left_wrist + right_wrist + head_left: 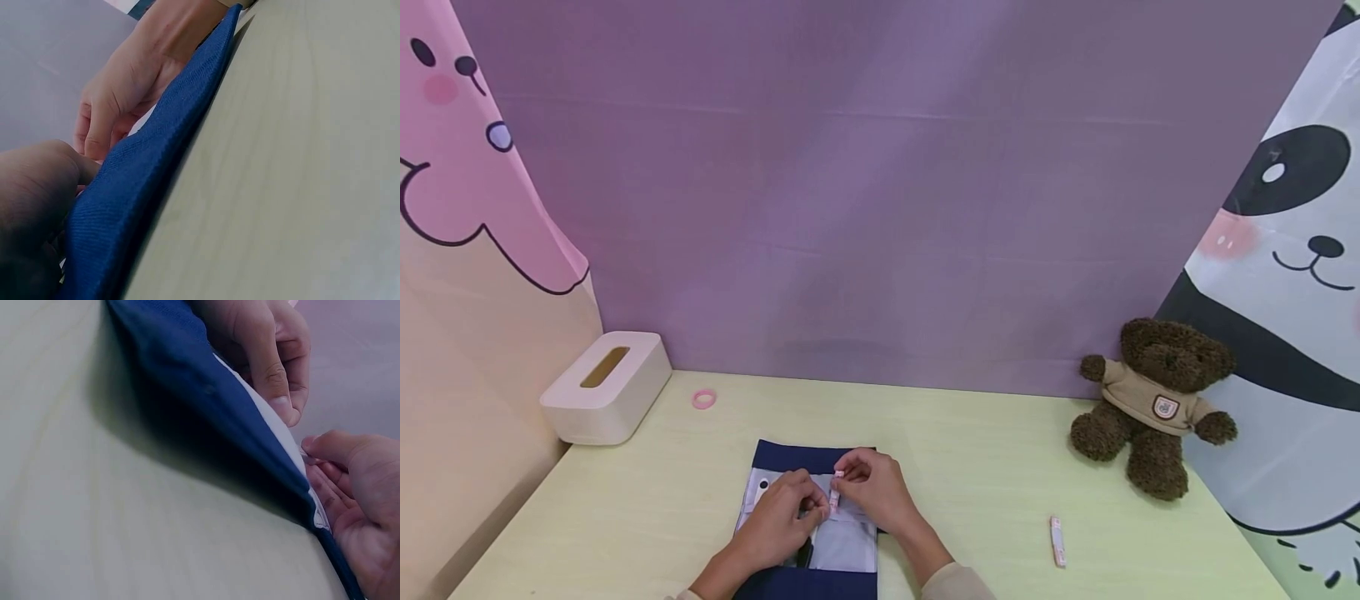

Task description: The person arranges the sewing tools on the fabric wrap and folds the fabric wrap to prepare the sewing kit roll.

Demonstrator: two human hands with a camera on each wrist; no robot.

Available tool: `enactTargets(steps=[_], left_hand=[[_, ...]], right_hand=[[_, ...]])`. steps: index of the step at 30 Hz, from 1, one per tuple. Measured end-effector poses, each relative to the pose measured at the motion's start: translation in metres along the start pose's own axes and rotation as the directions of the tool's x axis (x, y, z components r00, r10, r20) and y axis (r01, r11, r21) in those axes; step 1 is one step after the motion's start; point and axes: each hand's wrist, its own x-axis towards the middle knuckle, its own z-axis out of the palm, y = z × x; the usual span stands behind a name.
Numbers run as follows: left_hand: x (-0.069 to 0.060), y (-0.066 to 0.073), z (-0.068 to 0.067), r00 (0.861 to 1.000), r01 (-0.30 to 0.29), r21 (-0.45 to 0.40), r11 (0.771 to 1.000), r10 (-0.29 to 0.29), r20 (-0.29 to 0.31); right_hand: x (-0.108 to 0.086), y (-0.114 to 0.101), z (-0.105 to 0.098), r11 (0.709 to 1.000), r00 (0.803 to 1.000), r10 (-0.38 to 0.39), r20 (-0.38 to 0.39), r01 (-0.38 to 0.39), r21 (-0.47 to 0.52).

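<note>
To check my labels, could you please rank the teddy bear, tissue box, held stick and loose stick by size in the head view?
1. Teddy bear
2. Tissue box
3. Loose stick or held stick: unsure, the latter being partly covered

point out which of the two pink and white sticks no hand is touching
The loose stick on the tabletop, nearer the teddy bear; the other stick is over the navy-edged pouch, pinched by the right hand.
</note>
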Motion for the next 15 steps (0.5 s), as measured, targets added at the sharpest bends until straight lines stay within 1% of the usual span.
enactTargets(steps=[4,11,13,15], left_hand=[[-0.0002,0.0014,-0.0006,1.0,0.004,-0.009,1.0,-0.004,0.0],[-0.0001,0.0024,-0.0009,1.0,0.006,-0.005,1.0,-0.006,-0.002],[-0.0002,0.0021,-0.0008,1.0,0.005,-0.003,1.0,-0.005,-0.002],[-0.0005,0.0013,-0.0005,1.0,0.001,-0.002,1.0,-0.001,-0.003]], right_hand=[[-0.0004,-0.0006,-0.0021,1.0,1.0,0.017,0.022,-0.017,0.023],[-0.0005,-0.0008,-0.0063,0.989,0.997,0.051,0.06,-0.059,0.138],[-0.0004,-0.0009,-0.0068,0.989,0.996,0.05,0.076,-0.061,0.138],[0.0002,-0.0002,-0.0061,0.994,0.996,0.039,0.081,-0.047,0.099]])
